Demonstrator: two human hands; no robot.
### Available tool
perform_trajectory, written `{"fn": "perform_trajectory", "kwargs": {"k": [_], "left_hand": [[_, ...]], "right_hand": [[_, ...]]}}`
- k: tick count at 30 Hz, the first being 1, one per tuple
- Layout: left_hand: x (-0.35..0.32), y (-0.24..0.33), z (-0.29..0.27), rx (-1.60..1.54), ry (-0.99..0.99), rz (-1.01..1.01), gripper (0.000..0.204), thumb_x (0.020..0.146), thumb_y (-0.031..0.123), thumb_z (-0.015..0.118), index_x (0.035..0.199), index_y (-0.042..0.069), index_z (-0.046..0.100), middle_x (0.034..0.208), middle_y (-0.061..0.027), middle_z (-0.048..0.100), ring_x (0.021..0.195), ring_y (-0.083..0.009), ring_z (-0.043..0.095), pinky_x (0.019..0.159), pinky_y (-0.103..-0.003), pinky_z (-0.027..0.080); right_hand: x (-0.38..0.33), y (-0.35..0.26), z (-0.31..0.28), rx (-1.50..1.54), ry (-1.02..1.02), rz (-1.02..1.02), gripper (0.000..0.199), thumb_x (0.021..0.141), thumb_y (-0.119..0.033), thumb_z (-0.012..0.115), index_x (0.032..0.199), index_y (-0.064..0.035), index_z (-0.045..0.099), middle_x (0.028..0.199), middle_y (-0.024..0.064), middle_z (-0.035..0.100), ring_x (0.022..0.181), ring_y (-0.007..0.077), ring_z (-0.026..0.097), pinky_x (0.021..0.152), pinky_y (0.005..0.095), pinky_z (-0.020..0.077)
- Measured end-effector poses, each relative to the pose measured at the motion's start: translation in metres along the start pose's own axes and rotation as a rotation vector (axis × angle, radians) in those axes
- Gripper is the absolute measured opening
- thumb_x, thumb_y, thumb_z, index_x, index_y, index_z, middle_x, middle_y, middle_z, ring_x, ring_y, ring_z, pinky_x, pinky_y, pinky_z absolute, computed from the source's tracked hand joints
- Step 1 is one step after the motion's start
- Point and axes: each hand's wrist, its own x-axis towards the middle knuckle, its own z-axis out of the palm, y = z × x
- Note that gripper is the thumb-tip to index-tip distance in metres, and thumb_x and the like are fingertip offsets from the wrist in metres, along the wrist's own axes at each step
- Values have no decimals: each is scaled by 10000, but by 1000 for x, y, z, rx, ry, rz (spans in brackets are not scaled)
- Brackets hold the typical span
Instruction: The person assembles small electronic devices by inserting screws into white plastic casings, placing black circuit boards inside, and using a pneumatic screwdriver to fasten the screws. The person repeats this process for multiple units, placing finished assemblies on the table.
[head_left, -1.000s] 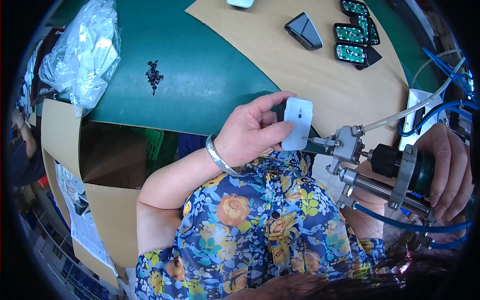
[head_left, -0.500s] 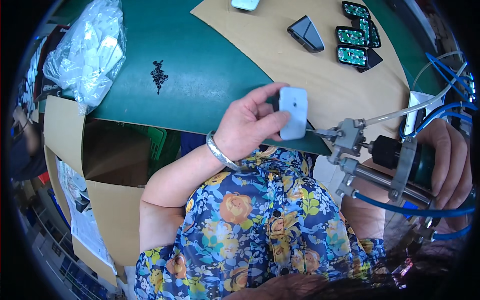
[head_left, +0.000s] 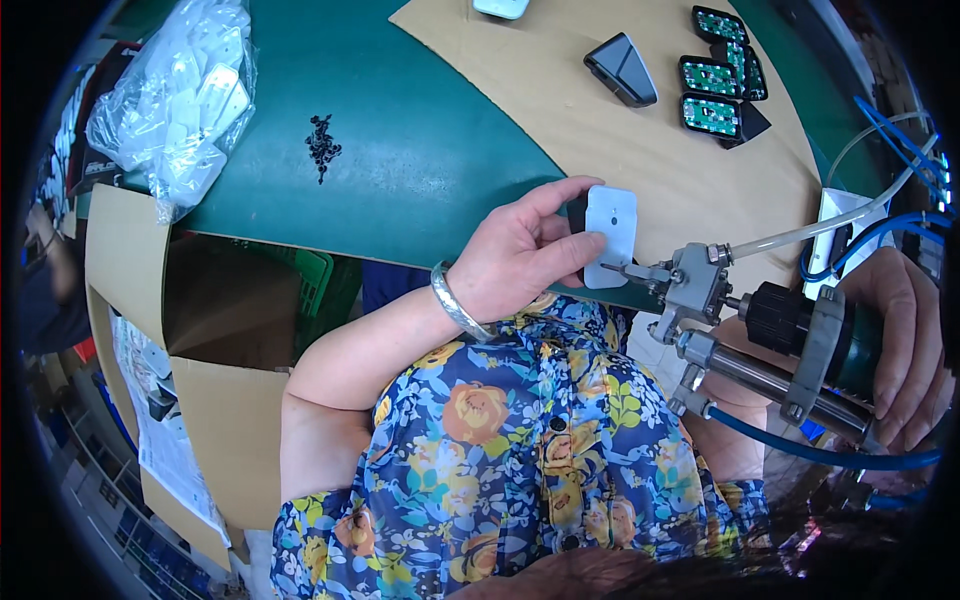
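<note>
Pinched between the thumb and fingers of my left hand [head_left: 525, 245] is a pale rounded rectangular plastic cover [head_left: 612, 225] with a small hole near its middle. Something dark shows behind the cover, mostly hidden by it and my fingers. My right hand [head_left: 905, 345] is wrapped around the dark rear body of a metal dispensing valve [head_left: 700, 285] with hoses. The valve's thin nozzle points left, and its tip overlaps the lower part of the cover; whether it touches I cannot tell.
Open black housings with green circuit boards [head_left: 712, 115] lie on the cardboard sheet [head_left: 520, 85], near a dark wedge-shaped case [head_left: 622, 70]. Small black pieces [head_left: 322, 150] are heaped on the green table. A plastic bag of pale covers [head_left: 195, 110] sits left, above an open carton [head_left: 225, 430]. Blue hoses [head_left: 890, 225] hang right.
My left hand has shifted right and slightly down with the cover. The valve has tilted a little, and its nozzle tip now overlaps the cover's lower part instead of its right edge.
</note>
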Motion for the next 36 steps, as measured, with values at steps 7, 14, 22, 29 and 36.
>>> {"fn": "perform_trajectory", "kwargs": {"k": [7, 14, 22, 29, 36], "left_hand": [[-2, 1, -3, -32, 80, 17, 515, 865, 109, 564, 1311, 3, 329, 864, -60, 616, 756, -81, 575, 640, -222, 495], [-2, 1, -11, 29, 119, 51, 521, 862, 114, 563, 1316, 12, 328, 860, -62, 617, 762, -84, 578, 644, -222, 497], [-1, 1, -11, -7, 111, 53, 515, 866, 119, 558, 1317, 18, 330, 860, -53, 617, 760, -82, 576, 643, -221, 495], [2, -5, -8, 50, 95, 30, 514, 863, 125, 566, 1309, 16, 335, 861, -56, 619, 748, -79, 573, 625, -222, 488], [14, 2, 8, -30, 12, -38, 515, 854, 125, 582, 1295, 1, 346, 793, -46, 610, 695, -78, 571, 607, -224, 487]], "right_hand": [[-3, 11, -8, 47, -101, -26, 478, 811, -172, 629, 1251, -108, 454, 765, 26, 522, 659, 159, 519, 583, 269, 480], [-6, 22, -14, 55, -159, 4, 491, 808, -177, 633, 1255, -99, 443, 800, 39, 526, 697, 169, 522, 605, 277, 484], [-8, 19, -14, 40, -163, 9, 508, 805, -183, 637, 1260, -89, 431, 840, 53, 531, 741, 180, 525, 631, 286, 489], [-8, 17, -12, 33, -159, 16, 523, 803, -188, 641, 1264, -80, 420, 875, 65, 536, 779, 190, 528, 654, 295, 493], [-5, 2, -6, -20, -112, 15, 538, 800, -193, 645, 1269, -70, 409, 910, 77, 540, 817, 200, 531, 676, 303, 496]]}}
